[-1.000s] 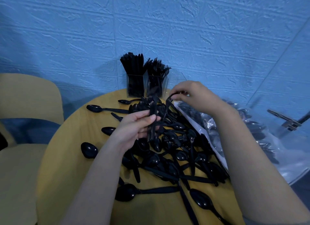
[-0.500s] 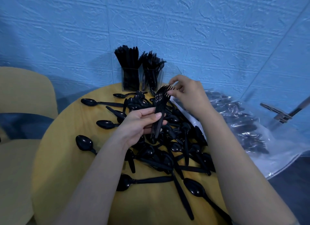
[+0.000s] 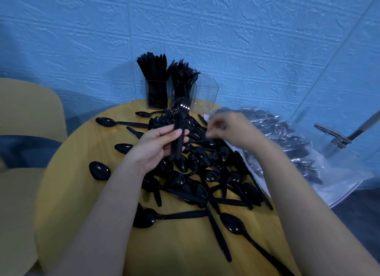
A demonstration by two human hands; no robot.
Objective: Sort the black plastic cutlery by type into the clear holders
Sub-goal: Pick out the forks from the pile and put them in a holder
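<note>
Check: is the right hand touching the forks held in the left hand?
Apart. The head view shows the right hand off beside the forks, which the left hand grips alone.

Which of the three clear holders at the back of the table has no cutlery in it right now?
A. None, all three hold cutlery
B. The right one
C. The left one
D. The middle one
B. The right holder shows only clear walls with the blue wall behind, while the left holder is packed with knives and the middle holder with forks.
</note>
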